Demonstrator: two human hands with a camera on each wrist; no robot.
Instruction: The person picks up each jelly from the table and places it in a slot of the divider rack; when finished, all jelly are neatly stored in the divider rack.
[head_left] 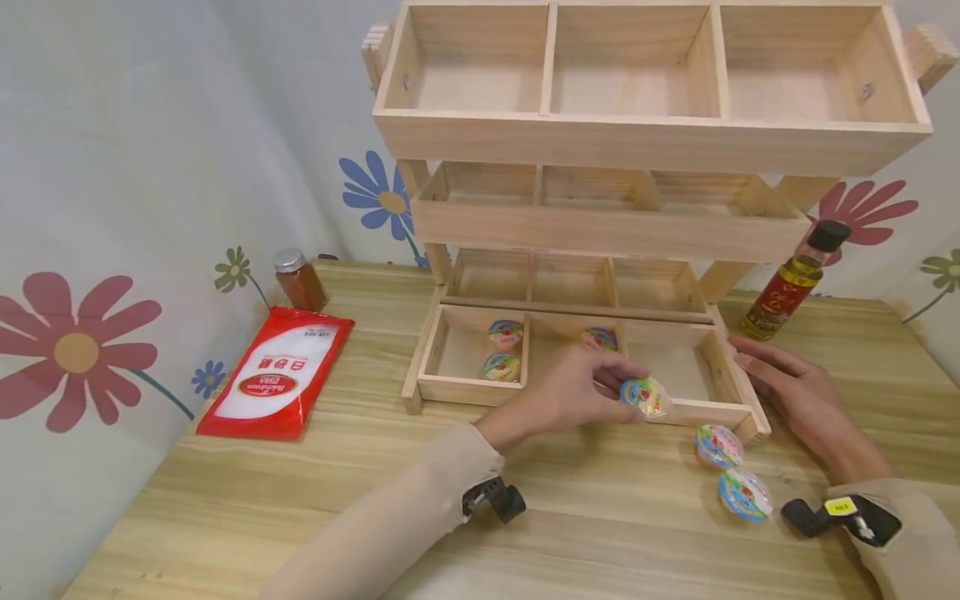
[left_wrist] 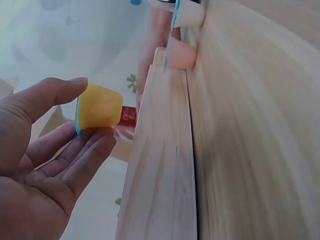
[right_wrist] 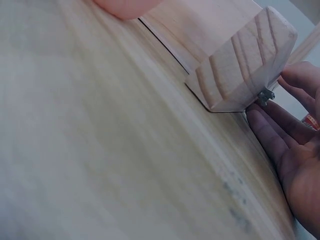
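Note:
My left hand (head_left: 568, 390) pinches a yellow jelly cup (head_left: 645, 397) by thumb and fingers, just above the front board of the bottom tray. In the left wrist view the jelly cup (left_wrist: 101, 107) lies sideways, its lid toward the palm. Two jelly cups stand in the tray's left compartment (head_left: 456, 358), and another jelly cup (head_left: 599, 338) is in the middle one. A pink jelly cup (head_left: 718, 446) and a paler jelly cup (head_left: 746, 494) sit on the table by the rack's right front corner. With loosely extended fingers, my right hand (head_left: 806, 406) rests against the rack's right side.
The wooden rack (head_left: 652, 142) rises in several tiers, each split into three compartments. An olive oil bottle (head_left: 795, 283) stands at its right. To the left are a red and white bag (head_left: 277, 375) and a spice jar (head_left: 300, 282). A metal fastener (right_wrist: 266, 96) juts from the rack's side.

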